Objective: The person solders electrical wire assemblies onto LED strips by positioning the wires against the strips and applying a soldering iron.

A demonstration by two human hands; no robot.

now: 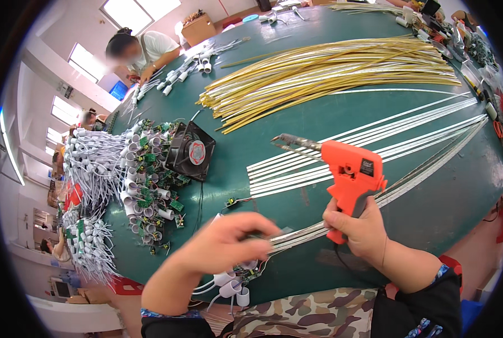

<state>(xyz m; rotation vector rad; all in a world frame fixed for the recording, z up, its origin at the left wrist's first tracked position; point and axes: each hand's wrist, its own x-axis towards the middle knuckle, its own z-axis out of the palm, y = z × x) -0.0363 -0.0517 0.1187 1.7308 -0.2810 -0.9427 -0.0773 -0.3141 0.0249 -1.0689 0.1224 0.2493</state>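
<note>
My right hand (359, 226) is closed round the handle of an orange soldering gun (350, 169). Its metal tip (282, 139) points left, above a row of pale LED strips (296, 169) laid side by side. Blurred by motion, my left hand (234, 239) hovers at the near ends of a second bundle of strips (305, 238). A gap shows between its thumb and fingers, and I see nothing held there. Below that hand lie white lamp sockets (229, 288) with wires and a small circuit board (253, 274), partly hidden.
A black fan (190, 152) stands left, beside piled sockets and circuit boards (148, 186). White wired parts (94, 169) heap up farther left. Yellow-edged strips (330, 79) cover the far side of the green table (431, 225). Another person (150, 53) works at the far left.
</note>
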